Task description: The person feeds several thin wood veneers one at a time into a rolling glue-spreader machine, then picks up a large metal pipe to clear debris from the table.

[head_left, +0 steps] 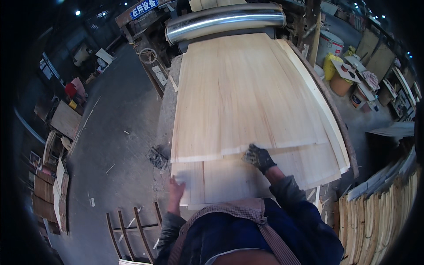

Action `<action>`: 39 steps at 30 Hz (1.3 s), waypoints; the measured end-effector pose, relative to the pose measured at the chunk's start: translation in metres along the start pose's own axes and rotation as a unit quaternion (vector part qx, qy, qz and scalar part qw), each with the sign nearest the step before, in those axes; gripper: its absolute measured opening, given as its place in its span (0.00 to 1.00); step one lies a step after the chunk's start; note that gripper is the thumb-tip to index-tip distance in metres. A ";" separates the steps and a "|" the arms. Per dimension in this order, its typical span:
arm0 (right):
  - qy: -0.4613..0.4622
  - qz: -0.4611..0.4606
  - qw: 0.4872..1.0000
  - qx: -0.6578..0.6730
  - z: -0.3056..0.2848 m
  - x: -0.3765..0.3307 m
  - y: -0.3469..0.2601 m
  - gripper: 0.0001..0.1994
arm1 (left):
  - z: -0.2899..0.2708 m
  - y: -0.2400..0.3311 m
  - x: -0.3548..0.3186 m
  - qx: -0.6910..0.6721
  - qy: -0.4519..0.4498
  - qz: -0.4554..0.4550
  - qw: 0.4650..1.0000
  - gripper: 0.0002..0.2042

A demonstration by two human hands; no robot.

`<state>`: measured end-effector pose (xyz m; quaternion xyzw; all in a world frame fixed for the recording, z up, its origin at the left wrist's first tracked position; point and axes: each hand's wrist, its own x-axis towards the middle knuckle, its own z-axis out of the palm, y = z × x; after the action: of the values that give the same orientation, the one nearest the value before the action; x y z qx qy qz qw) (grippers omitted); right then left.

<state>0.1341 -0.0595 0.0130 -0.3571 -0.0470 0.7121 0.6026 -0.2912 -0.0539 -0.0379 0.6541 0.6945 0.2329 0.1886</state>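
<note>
Wide, pale wood veneer sheets lie stacked in front of me, the upper one reaching up to a shiny metal roller. Its near edge crosses the lower sheet, which shows as a strip close to my body. My right hand, in a dark, stained glove, is closed at the upper sheet's near edge, with fingers bent over it. At the left edge of the lower sheet is my left hand. Its fingers are blurred, so their grip cannot be made out.
A handwheel is on the machine's left side. Dark slatted rack stands low at left. Stacked veneer fills the lower right. Beyond the table's right rail are buckets and a white drum.
</note>
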 end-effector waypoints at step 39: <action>0.029 0.124 0.991 -0.037 -0.068 -0.158 0.069 0.15 | -0.188 0.150 0.009 -0.533 -0.121 -0.061 0.835 0.12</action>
<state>0.1186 -0.2433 -0.0004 -0.4022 -0.0112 0.7685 0.4976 -0.2754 -0.0538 0.2027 0.4314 0.4727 0.4742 0.6046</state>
